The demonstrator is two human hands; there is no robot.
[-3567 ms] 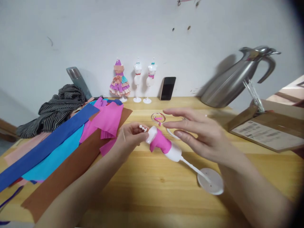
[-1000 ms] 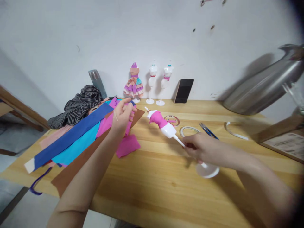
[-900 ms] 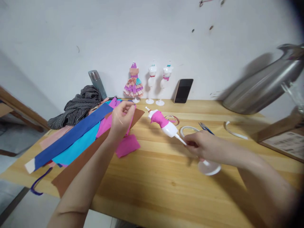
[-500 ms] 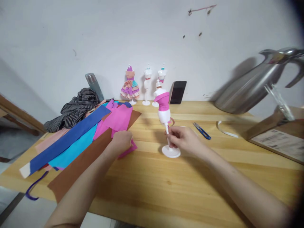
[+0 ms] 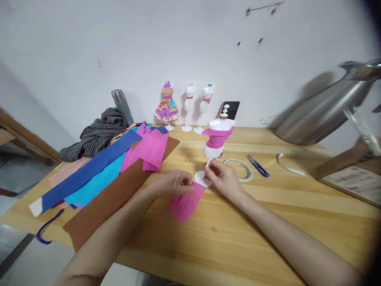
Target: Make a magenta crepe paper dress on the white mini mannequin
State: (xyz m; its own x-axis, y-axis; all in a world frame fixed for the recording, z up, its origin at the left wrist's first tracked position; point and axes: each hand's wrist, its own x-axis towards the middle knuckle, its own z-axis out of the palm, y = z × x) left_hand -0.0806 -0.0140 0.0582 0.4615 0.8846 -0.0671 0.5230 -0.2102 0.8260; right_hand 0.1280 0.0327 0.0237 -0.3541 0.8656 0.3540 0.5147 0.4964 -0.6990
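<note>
A small white dress form (image 5: 213, 152) wrapped in a pink cloth band leans away from me, its head end up and to the right. My right hand (image 5: 222, 174) is closed on its thin stem, just above the round white base. My left hand (image 5: 180, 183) pinches a loose piece of pink fabric (image 5: 186, 203), which hangs down over the table beside the base. Fingertips of the left hand are partly hidden. A rubber band crosses the back of that hand.
Fabric strips (image 5: 98, 180) lie on the left, near a striped cloth (image 5: 98, 131). Three small dress forms (image 5: 189, 104) and a phone (image 5: 233, 108) stand by the wall. Rightward are a tape roll (image 5: 249, 174), thread snips (image 5: 257, 166), a cardboard box (image 5: 351, 174) and a steel jug (image 5: 324, 107).
My right hand has brought the dress form from a sideways tilt to nearly upright. My left hand has picked up the pink fabric piece from the table and moved it right, beside the base.
</note>
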